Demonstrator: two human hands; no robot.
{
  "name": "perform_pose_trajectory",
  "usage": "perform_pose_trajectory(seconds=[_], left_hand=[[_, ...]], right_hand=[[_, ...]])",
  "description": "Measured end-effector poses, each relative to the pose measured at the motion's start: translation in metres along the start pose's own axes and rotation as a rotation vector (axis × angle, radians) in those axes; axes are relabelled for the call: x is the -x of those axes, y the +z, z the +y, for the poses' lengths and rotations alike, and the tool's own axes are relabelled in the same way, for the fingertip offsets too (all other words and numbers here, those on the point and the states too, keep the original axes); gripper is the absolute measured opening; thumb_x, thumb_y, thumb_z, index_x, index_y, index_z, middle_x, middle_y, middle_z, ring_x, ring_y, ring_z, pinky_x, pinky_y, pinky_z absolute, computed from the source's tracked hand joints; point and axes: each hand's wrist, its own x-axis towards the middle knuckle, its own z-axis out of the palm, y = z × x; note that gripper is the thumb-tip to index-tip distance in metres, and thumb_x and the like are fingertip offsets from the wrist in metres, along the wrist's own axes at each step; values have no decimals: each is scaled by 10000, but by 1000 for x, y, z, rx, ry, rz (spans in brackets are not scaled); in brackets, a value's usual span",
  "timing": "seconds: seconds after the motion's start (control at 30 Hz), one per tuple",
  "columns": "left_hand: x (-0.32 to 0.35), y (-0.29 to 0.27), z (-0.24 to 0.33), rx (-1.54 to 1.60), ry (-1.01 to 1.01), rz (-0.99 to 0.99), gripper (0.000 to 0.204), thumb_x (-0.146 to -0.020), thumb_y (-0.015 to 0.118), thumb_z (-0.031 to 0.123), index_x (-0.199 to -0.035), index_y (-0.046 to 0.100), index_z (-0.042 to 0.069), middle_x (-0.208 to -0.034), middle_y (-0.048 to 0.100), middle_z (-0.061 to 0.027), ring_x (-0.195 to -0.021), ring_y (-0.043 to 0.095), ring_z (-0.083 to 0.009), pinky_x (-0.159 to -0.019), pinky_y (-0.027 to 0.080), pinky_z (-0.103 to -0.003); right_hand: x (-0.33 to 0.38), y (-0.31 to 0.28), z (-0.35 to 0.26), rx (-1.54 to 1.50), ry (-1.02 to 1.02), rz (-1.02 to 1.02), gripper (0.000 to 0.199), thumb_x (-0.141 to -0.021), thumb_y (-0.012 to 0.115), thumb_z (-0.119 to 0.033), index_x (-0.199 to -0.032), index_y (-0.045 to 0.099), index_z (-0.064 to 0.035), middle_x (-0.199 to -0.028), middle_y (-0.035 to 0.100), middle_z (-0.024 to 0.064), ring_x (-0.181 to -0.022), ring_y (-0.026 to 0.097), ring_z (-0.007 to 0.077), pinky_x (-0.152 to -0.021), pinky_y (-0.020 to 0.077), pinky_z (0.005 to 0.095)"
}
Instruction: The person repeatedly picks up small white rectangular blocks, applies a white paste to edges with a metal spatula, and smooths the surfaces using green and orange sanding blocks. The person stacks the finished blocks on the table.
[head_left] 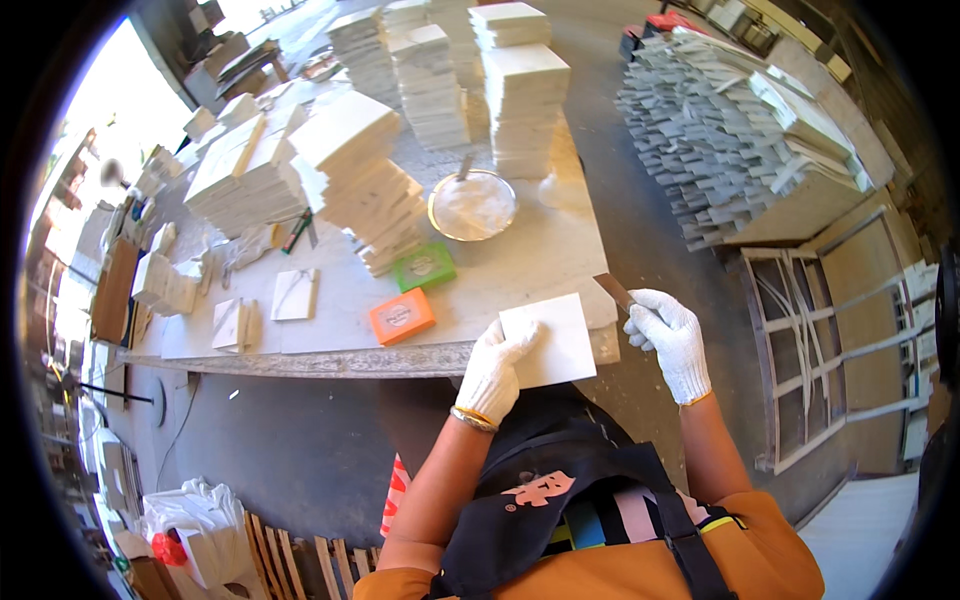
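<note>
Lower centre: our left hand [495, 368] grips the white tile [550, 340] at the table [330, 360] edge, right hand [668, 340] clenched on the scraper [613, 291]. Keep tile steady, blade flat along the edge.

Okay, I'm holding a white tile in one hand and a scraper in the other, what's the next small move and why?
Probably bring the flat blade in your right hand across to the right edge of the white square tile. Your left hand already grips the tile's left side over the table edge, and the blade sits just off the tile's upper right corner, not yet touching.
</note>
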Motion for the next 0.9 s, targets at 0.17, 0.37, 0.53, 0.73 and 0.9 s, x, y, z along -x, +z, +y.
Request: perform_pose_trajectory(seconds=[0.17,0.37,0.53,0.73,0.9], left_hand=[[18,-26,11,17,21,103,281,-957,647,91,-1226,614,18,-1106,664,-26,-995,623,-128,-904,502,-287],[43,-70,17,175,151,213,286,-950,642,64,-1230,614,8,-1121,673,-50,-1006,645,-155,-901,520,-297],[71,-92,28,231,168,263,309,-947,651,91,-1243,597,24,-1108,659,-36,-991,637,-155,-901,517,-304],[85,-107,27,263,199,320,342,-940,655,80,-1267,581,15,-1160,654,-61,-1028,642,-171,-937,519,-327],[82,-100,38,429,69,172,485,-914,679,110,-1347,508,-24,-1219,641,-130,-1085,663,-239,-954,552,-381]], right_hand=[[-46,46,-18,122,-206,-71,279,-945,650,-142,-1196,677,-24,-838,708,71,-736,650,106,-674,522,264],[-140,121,-24,626,-659,-41,246,-934,629,-258,-1134,723,-148,-916,733,145,-825,710,296,-737,543,382],[-183,161,-30,966,-625,-145,222,-943,579,-308,-1059,742,-210,-948,733,144,-900,695,339,-823,529,449],[-137,164,-60,997,-635,-115,227,-924,633,-288,-1090,733,-170,-1102,703,156,-970,684,307,-864,527,402],[-55,145,-60,31,-247,-592,566,-845,761,-181,-1369,584,-64,-1283,634,140,-1117,621,219,-931,509,339]])
